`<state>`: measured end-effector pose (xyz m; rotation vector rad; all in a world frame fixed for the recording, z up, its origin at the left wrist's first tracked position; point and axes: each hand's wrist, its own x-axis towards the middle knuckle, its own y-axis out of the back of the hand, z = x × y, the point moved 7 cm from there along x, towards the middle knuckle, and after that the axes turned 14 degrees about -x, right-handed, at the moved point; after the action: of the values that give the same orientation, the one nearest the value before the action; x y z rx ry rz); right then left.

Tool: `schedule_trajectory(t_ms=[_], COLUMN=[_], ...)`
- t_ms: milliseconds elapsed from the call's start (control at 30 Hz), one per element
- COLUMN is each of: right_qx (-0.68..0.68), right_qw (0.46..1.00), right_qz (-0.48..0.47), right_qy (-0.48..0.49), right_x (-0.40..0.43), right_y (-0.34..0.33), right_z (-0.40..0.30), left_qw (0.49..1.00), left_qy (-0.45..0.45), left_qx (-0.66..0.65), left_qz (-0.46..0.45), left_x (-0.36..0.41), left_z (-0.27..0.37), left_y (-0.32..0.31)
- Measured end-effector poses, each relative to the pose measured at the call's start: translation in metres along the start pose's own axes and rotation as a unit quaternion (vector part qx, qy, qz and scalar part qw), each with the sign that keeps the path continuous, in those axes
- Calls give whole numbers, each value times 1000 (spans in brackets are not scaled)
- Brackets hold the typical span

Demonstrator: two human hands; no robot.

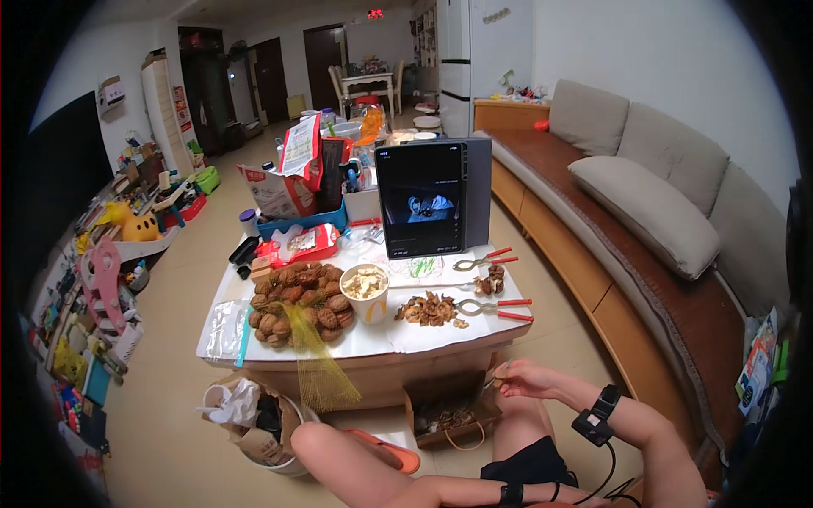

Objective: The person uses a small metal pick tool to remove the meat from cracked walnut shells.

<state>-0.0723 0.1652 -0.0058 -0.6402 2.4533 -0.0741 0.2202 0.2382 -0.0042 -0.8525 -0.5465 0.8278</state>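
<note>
My right hand (524, 380) is raised over my knee, beside a brown paper bag (454, 438) with shell debris inside. Its fingers pinch a small brown piece, apparently walnut, and a thin metal tool tip shows by them. My left hand (562, 493) lies low across my lap, partly out of view, its fingers unclear. On the table, whole walnuts (302, 305) spill by a yellow mesh bag (311, 362). A paper cup (365, 292) holds pale kernels. Shell pieces (429, 309) lie beside a red-handled nutcracker (495, 309); another nutcracker (486, 260) lies behind, near cracked walnuts (490, 281).
A tablet (422, 200) stands upright on the white-covered table (381, 346). Behind the walnuts are a blue basket (305, 219) and a red packet (298, 246). A lined waste bin (260, 425) stands left of my knee. A long sofa (591, 235) runs along the right.
</note>
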Motion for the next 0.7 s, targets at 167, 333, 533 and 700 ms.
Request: schedule_trajectory(t_ms=[167,333,533,700], right_qx=[-47,-60,-65,-42], right_qw=[998,996,991,995], right_qz=[33,70,112,86], right_qy=[-13,-23,-43,32], right_x=[-6,-13,-33,-34], right_y=[-12,-26,-34,-36], right_z=[-6,-9,-17,-36], left_qw=[999,997,999,974], left_qy=[6,-2,-20,-40], left_qx=[28,30,33,127], left_qz=[-29,-65,-36,185], left_x=[-4,-8,-24,-95], left_z=[-8,-22,-4,35], left_y=[-7,-13,-5,60])
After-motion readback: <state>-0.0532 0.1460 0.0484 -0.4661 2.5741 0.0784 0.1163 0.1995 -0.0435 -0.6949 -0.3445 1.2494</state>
